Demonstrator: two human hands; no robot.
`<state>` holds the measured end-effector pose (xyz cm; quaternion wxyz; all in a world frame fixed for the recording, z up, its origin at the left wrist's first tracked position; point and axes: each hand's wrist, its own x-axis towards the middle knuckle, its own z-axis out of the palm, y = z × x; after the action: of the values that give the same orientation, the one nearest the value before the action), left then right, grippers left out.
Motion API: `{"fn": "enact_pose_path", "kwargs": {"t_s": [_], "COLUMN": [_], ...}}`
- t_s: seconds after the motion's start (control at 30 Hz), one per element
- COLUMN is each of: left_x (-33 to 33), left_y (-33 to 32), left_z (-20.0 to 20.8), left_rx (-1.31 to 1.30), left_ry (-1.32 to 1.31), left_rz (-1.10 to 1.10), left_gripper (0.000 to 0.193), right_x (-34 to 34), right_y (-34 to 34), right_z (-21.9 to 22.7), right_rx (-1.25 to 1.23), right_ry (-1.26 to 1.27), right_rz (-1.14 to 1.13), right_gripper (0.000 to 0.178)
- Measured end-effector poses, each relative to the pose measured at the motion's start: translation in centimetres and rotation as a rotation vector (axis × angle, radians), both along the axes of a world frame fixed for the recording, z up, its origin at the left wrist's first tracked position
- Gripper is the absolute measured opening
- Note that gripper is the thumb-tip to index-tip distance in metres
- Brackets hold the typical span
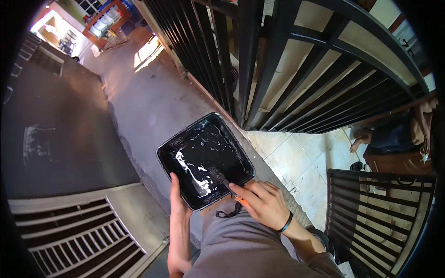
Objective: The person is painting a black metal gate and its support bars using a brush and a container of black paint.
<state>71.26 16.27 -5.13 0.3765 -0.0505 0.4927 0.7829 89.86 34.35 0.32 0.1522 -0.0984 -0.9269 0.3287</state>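
Note:
A square black plastic tray (237,144) is held in front of my waist, tilted a little in the view. Glossy black paint (204,150) coats its inside and reflects white light. My left hand (179,199) grips the tray at its near left side, thumb up along the outer wall. A paintbrush (219,177) with an orange part on its handle is in my right hand (265,204), which is closed around it at the tray's near right edge. The dark bristles reach into the paint. The fingers of my left hand under the tray are hidden.
A tall black barred gate (252,69) rises ahead on the right; another barred gate panel (375,222) stands lower right. Between them lies a tiled floor (301,153), with a person (394,132) seated beyond. On the left runs a grey wall (65,125) with a slatted grille (83,236).

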Motion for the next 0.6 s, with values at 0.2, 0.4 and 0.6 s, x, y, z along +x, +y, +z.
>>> {"fn": "enact_pose_path", "kwargs": {"t_s": [0.2, 0.4, 0.6], "left_x": [-6.2, -13.1, -18.9], "left_y": [3.1, 6.6, 7.4], "left_z": [0.1, 0.3, 0.4], "left_rx": [0.067, 0.067, 0.066], "left_ry": [-0.054, -0.075, -0.012], "left_rz": [-0.220, -0.432, -0.621], "left_gripper": [0.068, 0.068, 0.069], "right_x": [-6.6, -12.3, -15.5], "right_y": [1.2, 2.0, -0.6], "right_z": [3.5, 4.3, 4.0], "right_rx": [0.154, 0.207, -0.057], "right_ry": [0.119, 0.216, 0.268], "right_rz": [-0.120, -0.308, -0.746], "right_gripper": [0.032, 0.021, 0.015]}}
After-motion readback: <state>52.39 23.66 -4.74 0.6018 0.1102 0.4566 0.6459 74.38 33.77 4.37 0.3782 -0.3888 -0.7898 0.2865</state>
